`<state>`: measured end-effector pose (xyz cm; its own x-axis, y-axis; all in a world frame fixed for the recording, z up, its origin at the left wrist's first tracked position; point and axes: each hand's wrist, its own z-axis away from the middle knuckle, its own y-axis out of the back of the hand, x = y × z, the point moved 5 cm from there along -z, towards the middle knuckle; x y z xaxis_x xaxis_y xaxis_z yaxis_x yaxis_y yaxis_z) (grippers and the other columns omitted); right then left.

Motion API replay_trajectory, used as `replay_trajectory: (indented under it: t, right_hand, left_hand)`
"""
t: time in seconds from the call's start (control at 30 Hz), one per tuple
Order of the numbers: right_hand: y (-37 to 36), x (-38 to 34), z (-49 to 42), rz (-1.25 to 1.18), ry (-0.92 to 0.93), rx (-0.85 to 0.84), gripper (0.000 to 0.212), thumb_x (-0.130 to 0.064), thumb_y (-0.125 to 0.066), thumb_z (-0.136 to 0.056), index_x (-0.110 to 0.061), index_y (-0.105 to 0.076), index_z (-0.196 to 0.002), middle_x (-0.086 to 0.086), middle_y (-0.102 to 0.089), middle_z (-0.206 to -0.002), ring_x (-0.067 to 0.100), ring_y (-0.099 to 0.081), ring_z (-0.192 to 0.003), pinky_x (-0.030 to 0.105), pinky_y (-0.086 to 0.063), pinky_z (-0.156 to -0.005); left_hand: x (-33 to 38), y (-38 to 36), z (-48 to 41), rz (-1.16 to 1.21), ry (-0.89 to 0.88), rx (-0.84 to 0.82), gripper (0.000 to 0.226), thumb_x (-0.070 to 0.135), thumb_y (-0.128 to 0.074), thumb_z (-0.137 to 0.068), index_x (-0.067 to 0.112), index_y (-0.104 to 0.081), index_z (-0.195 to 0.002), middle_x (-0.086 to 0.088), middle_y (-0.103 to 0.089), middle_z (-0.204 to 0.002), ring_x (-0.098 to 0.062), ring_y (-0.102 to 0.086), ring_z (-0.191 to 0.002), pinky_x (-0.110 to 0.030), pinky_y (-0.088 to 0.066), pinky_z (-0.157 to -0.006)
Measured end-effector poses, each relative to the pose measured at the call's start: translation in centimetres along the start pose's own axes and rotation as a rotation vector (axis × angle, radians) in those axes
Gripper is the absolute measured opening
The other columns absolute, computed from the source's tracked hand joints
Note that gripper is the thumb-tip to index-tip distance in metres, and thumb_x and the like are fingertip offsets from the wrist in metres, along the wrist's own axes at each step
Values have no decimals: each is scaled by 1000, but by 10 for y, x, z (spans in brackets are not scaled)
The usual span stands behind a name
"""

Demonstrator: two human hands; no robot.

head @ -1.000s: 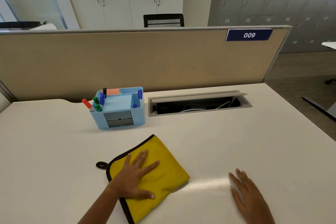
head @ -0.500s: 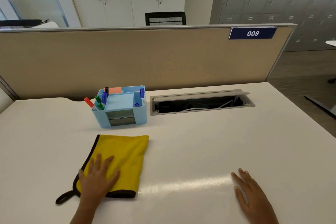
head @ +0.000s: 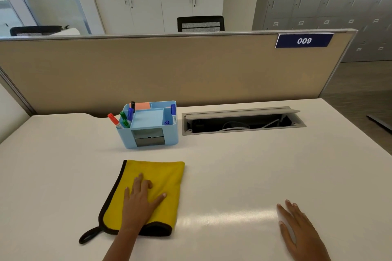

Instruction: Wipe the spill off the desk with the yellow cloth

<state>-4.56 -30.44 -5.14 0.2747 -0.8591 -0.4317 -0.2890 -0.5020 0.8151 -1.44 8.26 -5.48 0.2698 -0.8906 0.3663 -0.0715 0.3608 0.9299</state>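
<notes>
The yellow cloth, edged in black with a black hanging loop at its near left corner, lies folded flat on the white desk. It sits just in front of the blue organiser. My left hand presses palm-down on the middle of the cloth, fingers pointing away from me and slightly curled. My right hand rests flat on the bare desk at the near right, fingers apart, holding nothing. I see no distinct spill, only a pale sheen on the desk between my hands.
A light blue desk organiser with several markers stands behind the cloth. An open cable tray is set into the desk to its right. A tan partition closes the far side. The desk's right edge drops to the floor.
The cloth swept left from the desk's middle and turned, and has now come slightly back to the right. My left hand has slid further onto it. My right hand has stayed put.
</notes>
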Motion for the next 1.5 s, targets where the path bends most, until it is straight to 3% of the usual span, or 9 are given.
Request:
replay_trajectory:
  t: [0.1,0.4,0.47,0.6,0.83,0.93,1.1,1.33,1.5]
  right_hand:
    - [-5,3,-1,42,-23,-28,91,-59,-3,-92,2,-69,-102,24,-65,-116,-2,-26,-130,-4,3,-104]
    - [-6,8,0,-1,-70,-83,92,-66,-4,-87,-1,-66,-109,21,-58,-124,9,-47,-125,-6,1,-103]
    - [-6,10,0,66,-60,-90,91,-62,-5,-90,2,-68,-105,27,-65,-115,47,-59,-107,-4,2,-103]
    - [-8,10,0,137,-46,-89,88,-57,-5,-92,3,-69,-102,28,-67,-111,53,-61,-97,-3,2,-105]
    - [-11,11,2,124,-52,-95,87,-57,-7,-92,2,-69,-103,28,-66,-111,52,-61,-98,-2,1,-106]
    - [-10,14,2,112,-62,-103,86,-58,-8,-92,1,-69,-103,27,-66,-112,52,-61,-100,-2,1,-106]
    - [-11,15,2,76,-53,-111,86,-58,-9,-92,2,-69,-103,29,-65,-113,30,-48,-116,-2,-1,-106]
    - [-9,15,0,122,-56,-98,87,-58,-7,-92,3,-69,-103,29,-65,-112,53,-60,-99,-3,1,-105]
    - [-3,14,3,61,-74,-90,92,-64,-5,-88,0,-67,-109,25,-63,-119,49,-56,-110,8,-17,-109]
  left_hand:
    - [4,-2,-9,17,-18,3,109,90,24,-40,22,-45,-91,-12,-26,-151,-29,-23,-140,-49,-19,-113]
    - [-36,9,-24,-30,87,70,28,29,-53,-90,4,-57,-102,-19,-28,-150,-38,-21,-138,-57,-18,-111]
    - [-46,10,-3,-49,130,112,35,35,-47,-91,2,-59,-96,-23,-33,-146,-43,-26,-135,-62,-23,-108]
    - [-18,-1,45,-21,-26,188,91,66,1,-85,4,-64,-70,-29,-54,-127,-53,-54,-109,-68,-44,-82]
    - [91,-45,68,-54,-289,-25,56,63,-15,-87,26,-57,-87,-10,-42,-144,-26,-32,-135,-37,-11,-117]
    - [89,-43,55,-101,-188,-41,91,77,-1,-74,18,-45,-128,-10,-25,-151,-27,-18,-141,-32,13,-114]
    - [79,-37,60,-225,-130,-134,88,72,1,-81,18,-56,-122,-14,-60,-126,-32,-58,-113,-49,-25,-110]
    - [79,-36,59,-180,-229,17,51,52,4,-92,37,6,-141,-13,-57,-131,-34,-34,-124,-46,3,-114]
    - [45,-18,34,-158,-43,-75,76,47,10,-93,26,-57,-120,-20,-65,-119,-46,-60,-106,-68,-48,-75]
